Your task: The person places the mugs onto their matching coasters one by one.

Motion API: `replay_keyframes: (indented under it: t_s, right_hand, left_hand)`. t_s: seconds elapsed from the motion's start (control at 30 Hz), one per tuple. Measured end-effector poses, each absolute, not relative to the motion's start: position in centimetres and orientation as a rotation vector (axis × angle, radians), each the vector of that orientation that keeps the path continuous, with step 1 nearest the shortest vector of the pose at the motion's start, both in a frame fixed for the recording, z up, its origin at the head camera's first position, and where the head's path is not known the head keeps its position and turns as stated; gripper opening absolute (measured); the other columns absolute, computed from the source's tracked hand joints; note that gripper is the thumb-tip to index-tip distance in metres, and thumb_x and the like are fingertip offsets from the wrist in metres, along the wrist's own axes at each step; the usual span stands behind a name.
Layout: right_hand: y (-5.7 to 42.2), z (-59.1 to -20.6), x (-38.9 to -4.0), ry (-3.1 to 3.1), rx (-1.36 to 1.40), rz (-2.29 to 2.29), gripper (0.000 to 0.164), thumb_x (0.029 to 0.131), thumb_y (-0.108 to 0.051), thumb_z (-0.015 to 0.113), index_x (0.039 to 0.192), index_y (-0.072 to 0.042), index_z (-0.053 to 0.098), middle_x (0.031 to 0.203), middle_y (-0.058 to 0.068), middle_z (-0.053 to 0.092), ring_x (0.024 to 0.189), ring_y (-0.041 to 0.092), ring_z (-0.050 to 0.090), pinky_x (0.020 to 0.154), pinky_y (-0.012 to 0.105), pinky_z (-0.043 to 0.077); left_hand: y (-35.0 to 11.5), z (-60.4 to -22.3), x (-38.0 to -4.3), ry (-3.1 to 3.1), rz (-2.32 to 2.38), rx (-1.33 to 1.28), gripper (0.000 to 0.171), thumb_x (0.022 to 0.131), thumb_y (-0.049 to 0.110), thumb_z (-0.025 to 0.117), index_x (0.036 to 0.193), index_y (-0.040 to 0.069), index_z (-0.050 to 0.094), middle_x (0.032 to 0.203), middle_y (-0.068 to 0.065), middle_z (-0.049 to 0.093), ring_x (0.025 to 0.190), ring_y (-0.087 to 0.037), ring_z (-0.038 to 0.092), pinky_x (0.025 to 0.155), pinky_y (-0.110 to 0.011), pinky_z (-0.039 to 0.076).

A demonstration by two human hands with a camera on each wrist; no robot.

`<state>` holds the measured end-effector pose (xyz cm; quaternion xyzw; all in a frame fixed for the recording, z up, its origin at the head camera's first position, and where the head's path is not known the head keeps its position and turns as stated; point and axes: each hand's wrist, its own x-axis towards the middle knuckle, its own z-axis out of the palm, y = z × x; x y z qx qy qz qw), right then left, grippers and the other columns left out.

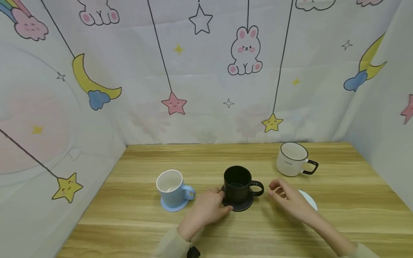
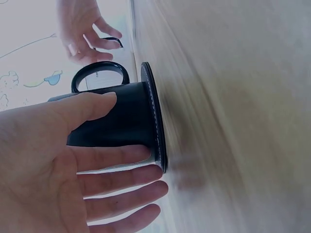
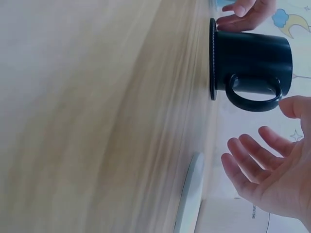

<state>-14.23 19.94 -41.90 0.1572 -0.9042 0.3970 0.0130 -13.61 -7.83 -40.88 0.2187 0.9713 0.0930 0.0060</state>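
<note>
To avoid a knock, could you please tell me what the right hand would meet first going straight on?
Probably the handle of the black mug, close ahead of the right hand, though depth is unclear.

blue mug [image 1: 171,195] on blue coaster [image 1: 174,209], white mug [image 1: 288,163], pale round coaster [image 1: 309,199], cartoon-print cloth [image 1: 206,79]

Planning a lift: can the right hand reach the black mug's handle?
Probably yes: the handle faces the right hand, with nothing between them; the left hand is at the opposite side of the mug.
</note>
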Motion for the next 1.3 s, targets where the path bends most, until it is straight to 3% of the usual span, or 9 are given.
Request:
replay_keyframes:
  t_s: [0.4,0.67,0.9,1.3]
  right_hand:
    - [22.0,-42.0,-13.4,-2.758,0.571,1.078,0.013,0.092,-0.013,0.062,0.104,-0.008,0.061,0.1,0.002,0.064,0.083,-0.005,0.056,0.07,0.021,0.05]
    - [23.3,-42.4,-13.3,-2.709,0.607,0.939,0.015,0.09,-0.009,0.064,0.105,-0.009,0.061,0.101,0.0,0.064,0.086,-0.005,0.055,0.075,0.029,0.05]
    - [24.4,-42.3,-13.1,-2.684,0.579,0.885,0.016,0.09,-0.009,0.065,0.105,-0.011,0.061,0.101,-0.002,0.064,0.086,-0.006,0.055,0.076,0.032,0.05]
    - [25.9,-42.3,-13.3,-2.662,0.494,0.872,0.018,0.091,-0.009,0.064,0.108,-0.008,0.061,0.104,0.002,0.065,0.09,0.0,0.054,0.076,0.03,0.048]
  left_hand:
    - [-7.0,-40.6,-12.5,3.073,0.273,0.772,0.035,0.083,0.046,0.069,0.091,0.012,0.067,0.083,0.001,0.063,0.072,-0.014,0.061,0.054,-0.027,0.042]
    - [-6.1,-40.5,-12.4,2.995,0.294,0.781,0.035,0.085,0.048,0.066,0.098,0.016,0.068,0.09,0.002,0.067,0.074,-0.013,0.063,0.055,-0.026,0.043]
    - [-5.2,-40.7,-12.3,3.006,0.269,0.871,0.036,0.087,0.048,0.064,0.103,0.016,0.068,0.091,0.002,0.068,0.08,-0.013,0.064,0.065,-0.026,0.048]
    - [-3.5,-41.0,-11.5,3.031,0.251,1.018,0.029,0.087,0.045,0.064,0.095,0.018,0.067,0.083,0.005,0.063,0.071,-0.01,0.058,0.059,-0.022,0.044]
